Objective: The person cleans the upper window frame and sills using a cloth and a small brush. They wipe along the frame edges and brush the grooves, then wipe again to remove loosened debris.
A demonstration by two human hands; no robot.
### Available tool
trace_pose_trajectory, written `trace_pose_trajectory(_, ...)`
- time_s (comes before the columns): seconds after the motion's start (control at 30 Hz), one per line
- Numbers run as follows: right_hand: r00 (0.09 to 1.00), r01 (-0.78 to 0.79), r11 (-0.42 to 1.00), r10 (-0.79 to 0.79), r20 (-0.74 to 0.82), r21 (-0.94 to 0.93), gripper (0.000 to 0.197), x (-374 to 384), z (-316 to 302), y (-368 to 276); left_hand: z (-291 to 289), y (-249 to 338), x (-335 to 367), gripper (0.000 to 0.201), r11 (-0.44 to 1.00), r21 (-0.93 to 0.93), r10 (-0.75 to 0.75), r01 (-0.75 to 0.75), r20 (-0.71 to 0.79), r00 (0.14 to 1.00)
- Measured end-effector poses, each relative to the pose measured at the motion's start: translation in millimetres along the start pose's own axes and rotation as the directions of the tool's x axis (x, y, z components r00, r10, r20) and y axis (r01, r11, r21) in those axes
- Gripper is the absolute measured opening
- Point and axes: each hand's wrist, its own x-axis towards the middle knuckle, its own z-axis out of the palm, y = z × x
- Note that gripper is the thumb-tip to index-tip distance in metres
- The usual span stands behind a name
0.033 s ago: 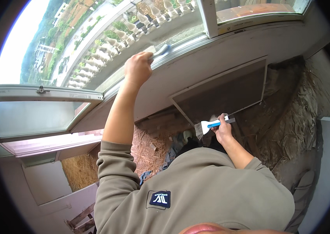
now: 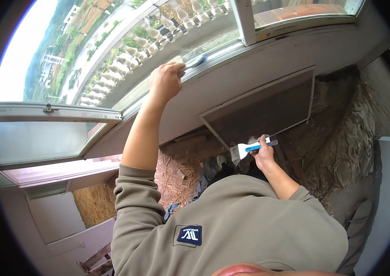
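Gripping a pale-handled brush with blue bristles point(image 2: 198, 60), the left hand point(image 2: 166, 80) holds it at the white window track point(image 2: 225, 51); the right hand point(image 2: 264, 155), closed around a flat white-and-blue brush point(image 2: 249, 148), is near a pale-framed dark panel point(image 2: 268, 103).

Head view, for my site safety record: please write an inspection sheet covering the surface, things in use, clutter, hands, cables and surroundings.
Surface: pale window track along the opening.
Things in use: blurred blue-ended tool, apparently a brush, at the track, contact unclear; white-and-blue brush near the lower left corner of a dark framed panel.
Clutter: straw-like scraps below; crumpled sheeting at right.
Hands: left hand grips the blue-ended tool; right hand grips the white-and-blue brush.
Cables: nothing seen.
Surroundings: window sash swung open at left; balustrade and greenery outside.
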Motion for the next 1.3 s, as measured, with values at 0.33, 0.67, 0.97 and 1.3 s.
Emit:
trace_pose_trajectory(0.33,0.995,0.072,0.990,-0.063,-0.075,0.120,0.033,-10,-20,-5,15,3,46,0.016,0.935,-0.341,-0.048,0.091,0.132,0.990)
trace_pose_trajectory(0.67,0.981,0.127,0.979,-0.101,-0.163,0.156,0.037,-21,-22,2,20,12,56,0.016,0.988,-0.085,0.114,-0.126,-0.133,0.985)
trace_pose_trajectory(0.97,0.980,0.151,0.970,-0.122,-0.160,0.188,0.034,-25,-17,13,36,36,81,0.020,0.987,0.128,0.103,-0.096,-0.044,0.994)
trace_pose_trajectory(1.3,0.975,0.189,0.957,-0.156,-0.158,0.220,0.034,-27,-24,20,38,65,109,0.015,0.950,0.236,0.174,-0.205,0.149,0.974)
